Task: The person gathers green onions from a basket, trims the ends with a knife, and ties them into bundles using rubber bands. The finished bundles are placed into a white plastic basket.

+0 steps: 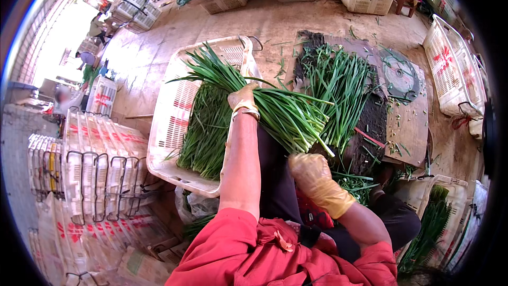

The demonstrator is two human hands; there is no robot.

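In the head view, the left hand (243,98) wraps its fingers snugly round the bunch (288,112), above the crate's (182,182) edge, best gripped evenly so stems align, while the right hand (316,180) curls its fingers (whether holding anything, I cannot tell) nearby

A produce-sorting workshop (stacked crates (106,153), piled greens (338,85)).

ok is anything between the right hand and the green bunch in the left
Nothing visible stands between them: the right hand is close to the pale ends of the green bunch, and the left hand grips it farther up.
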